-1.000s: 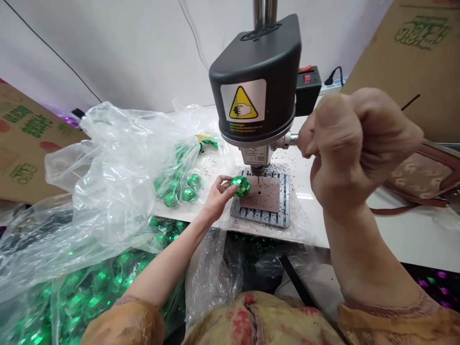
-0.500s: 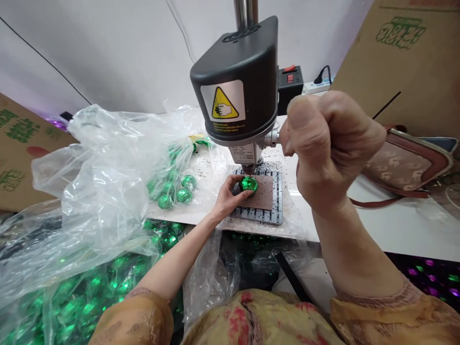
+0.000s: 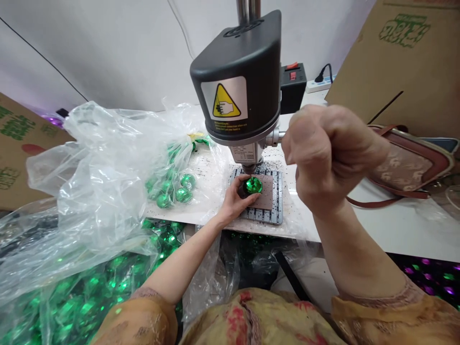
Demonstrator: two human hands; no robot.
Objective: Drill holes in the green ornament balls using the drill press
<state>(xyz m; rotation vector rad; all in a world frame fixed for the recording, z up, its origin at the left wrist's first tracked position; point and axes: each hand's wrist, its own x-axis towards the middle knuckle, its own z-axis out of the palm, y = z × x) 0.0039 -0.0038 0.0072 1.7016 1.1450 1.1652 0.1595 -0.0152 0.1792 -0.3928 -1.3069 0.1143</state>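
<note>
My left hand (image 3: pixel 233 201) has its thumb and fingers around a shiny green mirror ball (image 3: pixel 254 185), a dark patch on its top. The ball rests on a brown board (image 3: pixel 266 200) over the slotted grey base plate (image 3: pixel 277 216). Directly above and slightly behind it is the chuck (image 3: pixel 249 167) of a black bench drill press (image 3: pixel 233 67). My right hand (image 3: pixel 330 153) is a closed fist in the foreground, at the end of the press's metal feed lever (image 3: pixel 276 137). The grip inside that fist is hidden.
Several green mirror balls (image 3: pixel 184 194) lie left of the press, partly under crumpled clear plastic (image 3: pixel 100 158). More fill a bag (image 3: pixel 82 297) below the table edge. A handbag (image 3: pixel 402 158) and cardboard box (image 3: pixel 391 62) stand right; dark specks litter the white table (image 3: pixel 373 230).
My left hand and the green mirror ball have shifted slightly right across the board. My right fist, still at the lever, sits a little lower.
</note>
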